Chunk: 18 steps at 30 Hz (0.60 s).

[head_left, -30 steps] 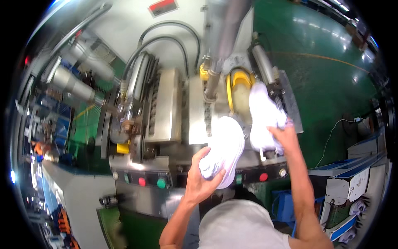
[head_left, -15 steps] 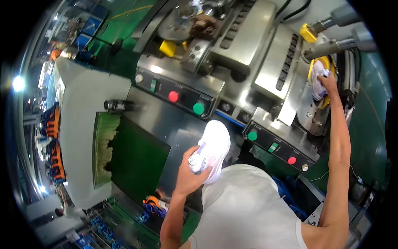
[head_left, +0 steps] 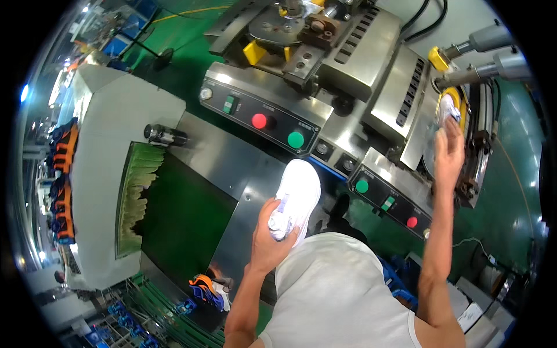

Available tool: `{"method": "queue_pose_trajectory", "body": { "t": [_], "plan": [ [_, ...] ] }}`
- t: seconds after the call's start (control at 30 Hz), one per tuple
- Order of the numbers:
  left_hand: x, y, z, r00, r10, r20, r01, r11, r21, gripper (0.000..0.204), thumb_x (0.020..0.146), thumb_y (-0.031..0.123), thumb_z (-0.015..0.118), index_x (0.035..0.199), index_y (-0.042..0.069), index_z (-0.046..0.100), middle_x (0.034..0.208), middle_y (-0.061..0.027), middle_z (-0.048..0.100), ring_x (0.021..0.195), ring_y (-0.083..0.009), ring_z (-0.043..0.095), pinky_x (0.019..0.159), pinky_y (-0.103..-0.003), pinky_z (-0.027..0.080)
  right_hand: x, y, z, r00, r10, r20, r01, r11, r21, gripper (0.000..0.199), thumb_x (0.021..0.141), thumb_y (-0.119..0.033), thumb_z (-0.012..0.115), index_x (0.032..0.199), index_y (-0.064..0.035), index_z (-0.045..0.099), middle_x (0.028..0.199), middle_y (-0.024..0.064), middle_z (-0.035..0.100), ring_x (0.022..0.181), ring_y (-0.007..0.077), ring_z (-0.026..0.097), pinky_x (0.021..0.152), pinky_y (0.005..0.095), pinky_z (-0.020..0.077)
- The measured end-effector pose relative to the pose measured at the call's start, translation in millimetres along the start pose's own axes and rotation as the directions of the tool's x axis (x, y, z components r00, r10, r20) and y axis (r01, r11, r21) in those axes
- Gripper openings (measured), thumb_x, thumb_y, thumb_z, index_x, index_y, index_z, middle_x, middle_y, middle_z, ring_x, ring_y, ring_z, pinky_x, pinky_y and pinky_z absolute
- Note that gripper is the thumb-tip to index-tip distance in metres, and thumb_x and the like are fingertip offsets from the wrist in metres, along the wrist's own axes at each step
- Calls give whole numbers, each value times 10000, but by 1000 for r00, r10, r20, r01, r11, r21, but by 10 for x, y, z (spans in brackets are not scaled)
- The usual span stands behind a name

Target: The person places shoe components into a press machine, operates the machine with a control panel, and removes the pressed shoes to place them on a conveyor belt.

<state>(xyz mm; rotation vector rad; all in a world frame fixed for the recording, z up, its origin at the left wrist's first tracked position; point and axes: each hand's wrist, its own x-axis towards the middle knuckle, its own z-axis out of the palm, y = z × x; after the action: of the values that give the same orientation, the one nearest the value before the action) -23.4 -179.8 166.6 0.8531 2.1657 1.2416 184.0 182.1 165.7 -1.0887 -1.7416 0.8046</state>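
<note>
My left hand (head_left: 271, 243) is closed round a white sneaker (head_left: 301, 188) with lavender trim, held in front of my body with its pale sole edge to the right. A second white sneaker (head_left: 447, 109) sits at the far right, between yellow pads (head_left: 462, 107) of the machine's right-hand station. Just below this shoe is my right hand (head_left: 449, 152), fingers apart and somewhat blurred, with nothing visible in it. It partly overlaps the shoe's near end, so I cannot tell whether a fingertip still touches.
A steel machine (head_left: 354, 64) carries a left control panel (head_left: 261, 119) and a right control panel (head_left: 386, 200) with coloured buttons. Metal cylinders (head_left: 493, 37) jut in at upper right. At left stands a white housing (head_left: 110, 145) with a bristle-fringed opening. An orange-and-blue shoe (head_left: 208, 293) lies at lower left.
My right hand has drawn back toward me from the sneaker in the machine, letting it go. My left hand still holds its sneaker. The view has shifted slightly.
</note>
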Motion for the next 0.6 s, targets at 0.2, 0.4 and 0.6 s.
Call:
{"method": "queue_pose_trajectory", "body": {
  "t": [0.2,0.4,0.6],
  "plan": [
    [63,100,-51,903,305,301,-338,939,64,660,744,22,748,1329,24,440,1410,-250,418,1197,-444,531,932,-446,500,-1880,-926,877,613,340,713,-738,569,363,629,899,-191,691,1393,31,372,1360,150,483,1234,224,508,1046,356,410],
    [50,-62,-210,794,436,423,-487,873,15,681,727,-5,743,1330,4,426,1411,-299,378,1198,-485,511,924,-478,507,-2284,-931,970,596,528,605,-803,418,425,568,875,-200,727,1300,54,448,1189,121,591,1096,160,564,976,319,448],
    [77,-146,-433,684,509,523,-582,812,-28,703,709,-34,729,1344,1,428,1412,-311,368,1217,-490,490,955,-483,488,-2533,-1106,939,660,528,534,-750,434,498,498,890,-195,717,1268,30,483,1178,103,594,1082,141,566,955,309,459]
  ]
}}
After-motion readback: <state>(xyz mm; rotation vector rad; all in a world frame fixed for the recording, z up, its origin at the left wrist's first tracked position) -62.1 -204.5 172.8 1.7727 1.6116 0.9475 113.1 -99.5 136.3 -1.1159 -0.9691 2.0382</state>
